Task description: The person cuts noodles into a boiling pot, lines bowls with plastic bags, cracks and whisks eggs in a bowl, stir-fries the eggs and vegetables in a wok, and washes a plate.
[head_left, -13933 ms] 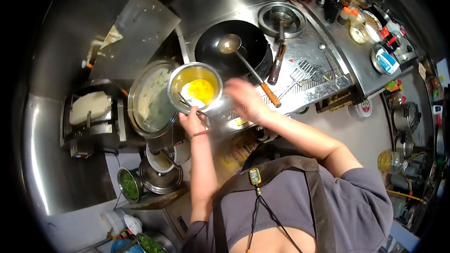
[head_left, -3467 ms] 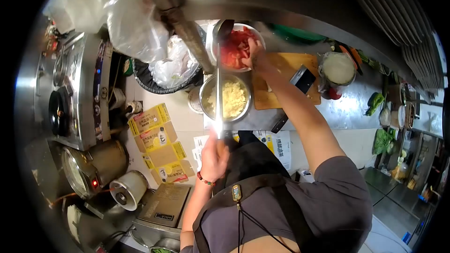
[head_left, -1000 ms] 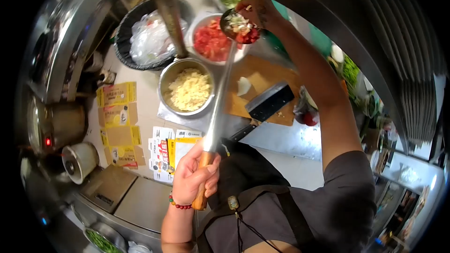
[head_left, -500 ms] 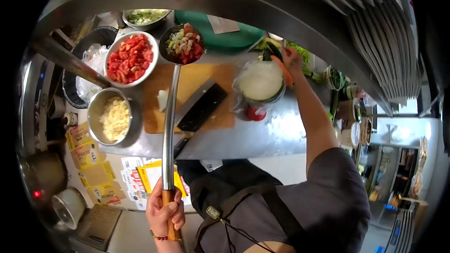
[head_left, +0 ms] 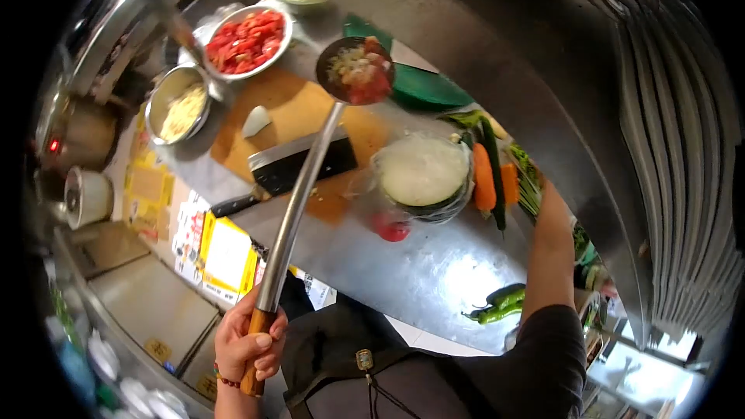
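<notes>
Left hand [head_left: 250, 341]: fingers curled fully round the ladle [head_left: 302, 206] at its wooden end, no gap showing. Ladle's bowl hangs above the far side of the cutting board [head_left: 295, 101], loaded with chopped red and pale pieces [head_left: 361, 74]. Right forearm [head_left: 551, 256] extends well to the right of the board, near leafy greens [head_left: 528, 178]. Right hand hidden by the shelf [head_left: 497, 39]: finger opening and any hold cannot be told. Carrot [head_left: 484, 178] lies between board and greens. Judgement: step in hand appears to be supporting the full ladle while the other arm reaches. Next move calls for keeping the ladle level, clear of the shelf.
</notes>
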The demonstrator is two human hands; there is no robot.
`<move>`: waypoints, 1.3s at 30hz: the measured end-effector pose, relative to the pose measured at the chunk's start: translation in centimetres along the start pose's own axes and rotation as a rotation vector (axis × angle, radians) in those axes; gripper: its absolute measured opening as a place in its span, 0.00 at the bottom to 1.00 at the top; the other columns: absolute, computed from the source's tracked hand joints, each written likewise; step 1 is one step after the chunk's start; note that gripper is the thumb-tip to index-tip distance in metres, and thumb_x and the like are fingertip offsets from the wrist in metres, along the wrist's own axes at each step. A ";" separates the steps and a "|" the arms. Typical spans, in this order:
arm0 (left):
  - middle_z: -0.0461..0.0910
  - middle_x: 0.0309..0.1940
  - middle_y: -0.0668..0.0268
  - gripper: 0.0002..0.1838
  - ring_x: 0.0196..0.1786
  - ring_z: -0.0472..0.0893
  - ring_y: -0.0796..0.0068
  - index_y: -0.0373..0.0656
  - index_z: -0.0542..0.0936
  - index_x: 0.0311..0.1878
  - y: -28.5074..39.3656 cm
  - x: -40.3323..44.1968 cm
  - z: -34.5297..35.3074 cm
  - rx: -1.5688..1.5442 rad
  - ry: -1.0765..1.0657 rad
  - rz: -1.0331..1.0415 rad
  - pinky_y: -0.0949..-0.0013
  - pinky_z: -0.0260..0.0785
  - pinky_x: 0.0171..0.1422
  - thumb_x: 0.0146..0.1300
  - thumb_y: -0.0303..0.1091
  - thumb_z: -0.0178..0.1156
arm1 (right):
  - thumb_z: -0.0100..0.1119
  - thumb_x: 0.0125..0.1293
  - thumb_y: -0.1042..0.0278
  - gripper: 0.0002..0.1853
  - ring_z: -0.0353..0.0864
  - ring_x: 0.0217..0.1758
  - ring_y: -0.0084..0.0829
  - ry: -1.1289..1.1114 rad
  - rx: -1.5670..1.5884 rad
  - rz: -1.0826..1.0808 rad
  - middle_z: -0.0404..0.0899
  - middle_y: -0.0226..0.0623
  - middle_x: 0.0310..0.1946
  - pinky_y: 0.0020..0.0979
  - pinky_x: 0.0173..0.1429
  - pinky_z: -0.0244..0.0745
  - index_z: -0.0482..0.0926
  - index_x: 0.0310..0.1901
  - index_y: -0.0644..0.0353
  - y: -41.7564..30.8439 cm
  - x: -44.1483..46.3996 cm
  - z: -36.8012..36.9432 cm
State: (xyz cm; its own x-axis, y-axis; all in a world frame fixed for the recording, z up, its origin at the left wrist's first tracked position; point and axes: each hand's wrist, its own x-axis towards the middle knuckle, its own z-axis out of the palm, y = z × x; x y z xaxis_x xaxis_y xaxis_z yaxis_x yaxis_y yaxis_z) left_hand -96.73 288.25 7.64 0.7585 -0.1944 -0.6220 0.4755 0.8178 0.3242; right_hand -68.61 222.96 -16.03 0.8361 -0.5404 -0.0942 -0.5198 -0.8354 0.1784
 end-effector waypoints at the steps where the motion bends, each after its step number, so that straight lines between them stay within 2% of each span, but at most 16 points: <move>1: 0.66 0.28 0.58 0.41 0.12 0.64 0.79 0.34 0.53 0.66 -0.4 -0.4 0.1 0.013 -0.015 -0.008 0.78 0.55 0.09 0.47 0.20 0.58 | 0.56 0.58 0.69 0.13 0.80 0.40 0.37 0.002 -0.004 -0.001 0.81 0.43 0.39 0.31 0.44 0.75 0.79 0.44 0.62 0.0 0.2 -0.1; 7: 0.66 0.28 0.58 0.41 0.12 0.64 0.80 0.34 0.53 0.66 -1.3 -2.2 0.1 0.053 -0.019 -0.023 0.79 0.56 0.10 0.47 0.20 0.58 | 0.56 0.58 0.69 0.13 0.80 0.40 0.37 0.104 0.069 -0.015 0.81 0.43 0.39 0.32 0.44 0.75 0.79 0.44 0.62 1.6 -0.3 -0.7; 12: 0.68 0.27 0.57 0.41 0.11 0.64 0.81 0.33 0.54 0.66 -0.6 -2.9 -0.7 0.113 0.071 0.029 0.79 0.56 0.09 0.46 0.20 0.58 | 0.56 0.58 0.69 0.13 0.80 0.41 0.37 0.259 0.173 0.080 0.81 0.43 0.40 0.32 0.45 0.75 0.78 0.45 0.62 5.5 -2.9 -4.2; 17: 0.68 0.27 0.56 0.38 0.10 0.64 0.81 0.32 0.56 0.65 2.4 -2.6 -2.9 0.185 0.061 -0.010 0.79 0.57 0.09 0.47 0.20 0.58 | 0.56 0.58 0.70 0.13 0.80 0.41 0.37 0.415 0.262 0.119 0.80 0.43 0.40 0.32 0.45 0.74 0.78 0.45 0.63 7.5 -6.8 -8.9; 21: 0.68 0.29 0.55 0.40 0.12 0.64 0.79 0.37 0.55 0.67 6.4 -3.4 -4.7 0.110 0.009 -0.100 0.78 0.56 0.11 0.47 0.18 0.57 | 0.56 0.58 0.70 0.13 0.80 0.41 0.37 0.514 0.253 0.101 0.80 0.43 0.40 0.32 0.45 0.74 0.78 0.45 0.63 7.5 -9.3 -11.7; 25: 0.68 0.34 0.57 0.41 0.19 0.67 0.79 0.43 0.52 0.69 12.4 -5.3 -7.2 0.031 -0.094 -0.242 0.77 0.60 0.16 0.50 0.14 0.53 | 0.56 0.58 0.70 0.13 0.80 0.42 0.37 0.611 0.288 0.006 0.80 0.43 0.41 0.32 0.45 0.74 0.78 0.46 0.63 3.0 -10.6 -15.1; 29: 0.69 0.38 0.62 0.38 0.21 0.66 0.83 0.46 0.52 0.70 19.6 -8.6 -9.9 0.144 -0.188 -0.365 0.78 0.61 0.19 0.55 0.14 0.50 | 0.56 0.58 0.71 0.13 0.80 0.42 0.37 0.705 0.348 -0.064 0.80 0.43 0.41 0.32 0.45 0.74 0.78 0.46 0.63 -2.6 -14.2 -20.0; 30: 0.70 0.38 0.64 0.37 0.21 0.66 0.83 0.46 0.52 0.69 21.2 -9.7 -11.7 0.131 -0.250 -0.368 0.79 0.60 0.20 0.56 0.14 0.49 | 0.56 0.59 0.71 0.13 0.80 0.42 0.37 0.729 0.368 -0.088 0.80 0.43 0.41 0.32 0.45 0.74 0.78 0.46 0.63 -4.7 -15.6 -20.8; 35: 0.69 0.37 0.64 0.37 0.21 0.65 0.85 0.45 0.53 0.69 31.4 -15.0 -18.8 0.082 -0.278 -0.355 0.80 0.59 0.20 0.56 0.15 0.51 | 0.56 0.59 0.71 0.14 0.79 0.43 0.37 0.802 0.416 -0.219 0.80 0.43 0.41 0.33 0.46 0.74 0.78 0.46 0.63 -16.0 -24.7 -23.2; 39: 0.68 0.37 0.63 0.36 0.21 0.64 0.85 0.41 0.53 0.69 37.0 -19.1 -22.8 0.069 -0.280 -0.251 0.81 0.57 0.20 0.56 0.17 0.53 | 0.56 0.59 0.72 0.14 0.79 0.43 0.38 0.810 0.407 -0.492 0.80 0.43 0.42 0.33 0.46 0.74 0.78 0.47 0.63 -26.8 -32.9 -22.8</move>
State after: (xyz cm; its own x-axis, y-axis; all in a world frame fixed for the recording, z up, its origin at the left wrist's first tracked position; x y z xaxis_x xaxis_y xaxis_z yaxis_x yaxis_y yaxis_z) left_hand -103.82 334.54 15.26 0.7025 -0.5323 -0.4725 0.6837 0.6892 0.2400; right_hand -78.23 265.43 4.64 0.7611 -0.0263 0.6482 0.0176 -0.9980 -0.0612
